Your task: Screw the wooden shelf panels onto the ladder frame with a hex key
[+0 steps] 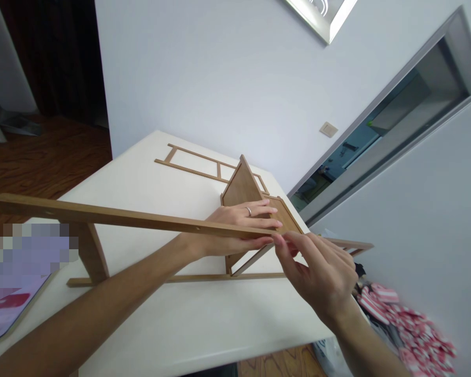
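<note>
Reaching in behind the upper rail of a wooden ladder-shaped side frame (141, 217), my left hand (245, 220) lies with fingers stretched out against a wooden shelf panel (239, 186). A ring is on one of its fingers. The panel stands tilted between the frame's two rails. My right hand (317, 267) is closed in a pinch at the upper rail, close to the left fingertips. Whatever those fingers hold is too small or hidden to make out. Behind the upright panel, a second wooden panel (284, 212) is partly covered.
Another ladder-shaped wooden frame (196, 154) lies flat on the white table (168, 319) near the wall. A phone-like object (15, 309), partly blurred out, is at the left edge. Red-and-white striped cloth (416, 324) lies beyond the table at right. A light switch (328, 129) is on the wall.
</note>
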Tool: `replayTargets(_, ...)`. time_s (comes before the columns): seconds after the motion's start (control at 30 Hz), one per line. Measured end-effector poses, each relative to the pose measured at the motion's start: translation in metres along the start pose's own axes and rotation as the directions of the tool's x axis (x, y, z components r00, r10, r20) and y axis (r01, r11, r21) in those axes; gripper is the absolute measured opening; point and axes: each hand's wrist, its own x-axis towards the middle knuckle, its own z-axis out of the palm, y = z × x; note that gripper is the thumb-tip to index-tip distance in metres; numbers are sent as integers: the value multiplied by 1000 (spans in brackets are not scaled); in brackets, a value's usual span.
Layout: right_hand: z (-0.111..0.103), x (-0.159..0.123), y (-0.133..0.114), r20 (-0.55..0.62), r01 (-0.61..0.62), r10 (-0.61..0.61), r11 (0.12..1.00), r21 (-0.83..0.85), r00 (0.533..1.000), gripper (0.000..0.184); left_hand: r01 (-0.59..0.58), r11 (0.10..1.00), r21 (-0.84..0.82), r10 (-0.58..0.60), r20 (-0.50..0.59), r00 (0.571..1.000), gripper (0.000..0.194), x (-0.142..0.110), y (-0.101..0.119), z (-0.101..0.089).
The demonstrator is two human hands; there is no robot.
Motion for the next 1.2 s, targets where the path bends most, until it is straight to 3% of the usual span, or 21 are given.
replayTargets(0.13, 1, 1, 2, -61, -35, 34, 999, -19, 998, 5, 10, 1000, 11, -11, 21, 1000, 33, 1, 1, -2)
replayTargets(0.33, 1, -2, 3, -108, -74, 70, 997, -31, 992, 16, 13, 1000, 22, -14, 36, 999, 33, -1, -1, -1)
replayTargets(0.8, -3, -12, 11, -5, -10, 10, 999, 45, 1000, 24, 11, 1000, 13, -11, 10, 1000, 35, -1, 1, 0)
replayTargets(1.2, -4, -11, 6, -32, -92, 95, 993, 76, 995, 25, 2, 1000, 27, -2, -9, 1000, 33, -1, -1, 1)
